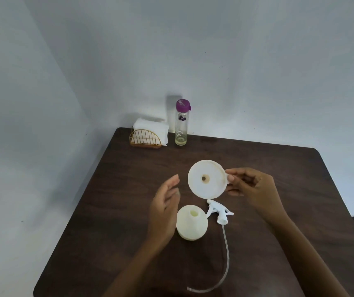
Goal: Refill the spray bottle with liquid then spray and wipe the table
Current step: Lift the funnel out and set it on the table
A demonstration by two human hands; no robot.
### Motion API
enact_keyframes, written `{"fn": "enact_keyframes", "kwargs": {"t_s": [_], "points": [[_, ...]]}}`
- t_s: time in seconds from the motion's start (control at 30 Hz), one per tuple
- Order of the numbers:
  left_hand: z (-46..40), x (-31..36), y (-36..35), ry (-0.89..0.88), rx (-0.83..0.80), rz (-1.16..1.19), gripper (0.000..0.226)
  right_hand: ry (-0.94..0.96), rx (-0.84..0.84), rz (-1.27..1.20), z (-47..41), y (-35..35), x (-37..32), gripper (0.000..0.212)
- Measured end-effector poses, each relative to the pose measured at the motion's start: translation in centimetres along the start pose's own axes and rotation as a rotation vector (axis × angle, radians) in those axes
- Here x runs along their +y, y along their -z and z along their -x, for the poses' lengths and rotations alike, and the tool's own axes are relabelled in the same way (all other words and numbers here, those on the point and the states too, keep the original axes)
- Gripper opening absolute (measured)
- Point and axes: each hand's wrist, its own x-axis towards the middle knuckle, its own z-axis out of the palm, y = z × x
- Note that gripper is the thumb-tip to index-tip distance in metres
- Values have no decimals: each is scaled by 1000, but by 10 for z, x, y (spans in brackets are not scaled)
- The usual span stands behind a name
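Right hand (251, 187) pinched the funnel (207, 179) by its tab, mouth toward me, above the uncapped bottle (192, 225) just beside my open left hand (164, 209), ready to steady it; sprayer (220, 212) lay below the funnel.

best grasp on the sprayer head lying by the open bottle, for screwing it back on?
Take the spray head by its neck and collar, coming from above on the right. It lies flat on the table beside the bottle, nozzle away, with the dip tube trailing toward the near edge, so lift high to clear the tube.
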Motion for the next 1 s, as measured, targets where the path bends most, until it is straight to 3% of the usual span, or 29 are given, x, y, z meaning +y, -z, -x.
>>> {"fn": "enact_keyframes", "kwargs": {"t_s": [0.23,0.43,0.63,1.0], "points": [[-70,29,-24,102,-266,-50,44,29,91,167,-60,-4,19,13],[-126,9,-60,182,-311,-77,54,-75,189,253,-111,-14,53,23],[-180,-22,-95,285,-348,-114,71,-211,106,319,-157,-31,91,53],[-242,-71,-124,361,-356,-167,80,-307,53,224,-218,-41,140,72]]}}
